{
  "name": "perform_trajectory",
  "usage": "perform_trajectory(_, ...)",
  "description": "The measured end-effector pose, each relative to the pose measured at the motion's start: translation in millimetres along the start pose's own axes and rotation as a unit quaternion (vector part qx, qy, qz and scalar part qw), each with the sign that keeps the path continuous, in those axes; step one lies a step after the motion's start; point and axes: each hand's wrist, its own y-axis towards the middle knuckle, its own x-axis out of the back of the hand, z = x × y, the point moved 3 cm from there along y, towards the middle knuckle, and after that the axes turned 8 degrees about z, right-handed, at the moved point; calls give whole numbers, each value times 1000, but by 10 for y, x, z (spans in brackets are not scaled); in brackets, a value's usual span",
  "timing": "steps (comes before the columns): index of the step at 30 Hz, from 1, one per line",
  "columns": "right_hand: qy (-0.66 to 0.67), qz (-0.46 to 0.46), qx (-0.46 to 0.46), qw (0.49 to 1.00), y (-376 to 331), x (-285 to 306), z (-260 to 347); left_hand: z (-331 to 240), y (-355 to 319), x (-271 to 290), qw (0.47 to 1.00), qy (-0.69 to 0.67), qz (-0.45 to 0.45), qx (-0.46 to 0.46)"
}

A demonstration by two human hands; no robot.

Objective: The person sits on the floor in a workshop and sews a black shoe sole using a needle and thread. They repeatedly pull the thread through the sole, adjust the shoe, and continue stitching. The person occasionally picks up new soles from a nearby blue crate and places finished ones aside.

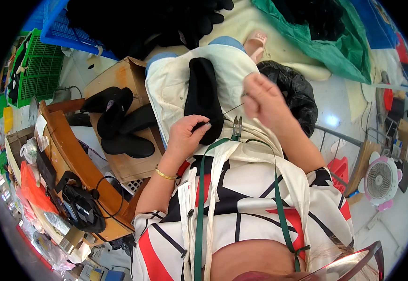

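Wearing snips (237, 126) close in at two o'clock. Gripping the near end of the shoe (202, 100), lying across the lap at twelve, with the left hand (187, 133); apparently pinching taut thread (233, 109) in the right hand (262, 99), blurring at two. Seemingly tightening a stitch, so probably calling for steadying the edge and pulling evenly. Farther out, seeing more shoes (131, 145) lying on cardboard (122, 171) toward ten.

A black slip-on shoe (207, 108) lies opening-up on the pale apron (168, 91).
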Motion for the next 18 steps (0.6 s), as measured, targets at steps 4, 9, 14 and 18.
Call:
perform_trajectory(4,37,-54,91,994,-170,26,493,-23,-27,6,996,60,-29,-63)
perform_trajectory(9,54,-5,114,992,-302,203,576,28,9,20,994,61,-43,-82)
perform_trajectory(14,-18,-118,110,987,-211,404,332,1,11,36,982,122,-48,-137)
perform_trajectory(18,-187,-28,-65,980,-73,239,-30,-83,-51,-5,958,209,-48,-190)
